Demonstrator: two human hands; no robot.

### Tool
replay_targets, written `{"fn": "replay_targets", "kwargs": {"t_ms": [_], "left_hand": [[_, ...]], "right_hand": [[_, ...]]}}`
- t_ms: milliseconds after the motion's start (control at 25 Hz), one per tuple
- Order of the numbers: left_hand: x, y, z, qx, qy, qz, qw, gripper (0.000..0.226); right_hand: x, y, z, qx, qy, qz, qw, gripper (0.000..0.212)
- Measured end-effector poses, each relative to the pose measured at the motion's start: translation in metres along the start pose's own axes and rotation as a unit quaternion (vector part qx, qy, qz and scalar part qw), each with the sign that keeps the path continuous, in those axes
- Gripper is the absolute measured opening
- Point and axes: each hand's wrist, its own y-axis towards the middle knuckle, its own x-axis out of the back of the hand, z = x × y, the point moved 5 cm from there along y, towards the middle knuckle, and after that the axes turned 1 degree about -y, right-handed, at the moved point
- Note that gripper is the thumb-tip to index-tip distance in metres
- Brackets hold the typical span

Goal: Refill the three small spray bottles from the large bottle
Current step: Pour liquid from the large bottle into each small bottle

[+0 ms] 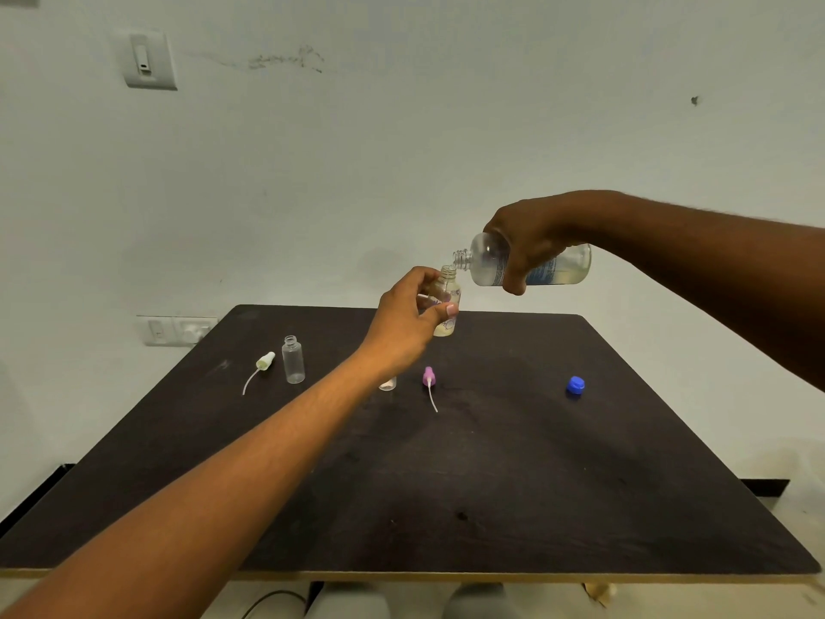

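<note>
My right hand [529,243] grips the large clear bottle [489,259], tipped on its side with its open neck just above the mouth of a small bottle [447,301]. My left hand [408,321] holds that small bottle upright above the far part of the dark table [491,484]; some pale liquid sits in its bottom. A second small clear bottle [293,359] stands open at the left. A third small bottle [387,384] is mostly hidden behind my left wrist.
A white spray head with tube [263,364] lies beside the left bottle. A purple spray head with tube [429,379] lies near the middle. The blue cap [575,386] rests at the right. A wall with sockets [178,330] is behind.
</note>
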Motion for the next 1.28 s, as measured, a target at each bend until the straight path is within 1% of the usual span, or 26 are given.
{"fn": "replay_targets", "kwargs": {"t_ms": [440, 720, 1280], "left_hand": [[-0.0007, 0.0005, 0.0017, -0.003, -0.006, -0.002, 1.0, 0.044], [-0.0014, 0.0004, 0.0018, -0.006, -0.012, 0.0, 1.0, 0.043], [-0.0012, -0.0006, 0.0019, -0.007, -0.013, -0.003, 1.0, 0.045]], "right_hand": [[0.0012, -0.0025, 0.0011, 0.001, -0.001, 0.001, 1.0, 0.045], [0.0027, -0.0046, 0.0008, -0.003, -0.004, 0.004, 1.0, 0.041], [0.0036, -0.0036, 0.0016, -0.003, -0.018, -0.001, 1.0, 0.043]]}}
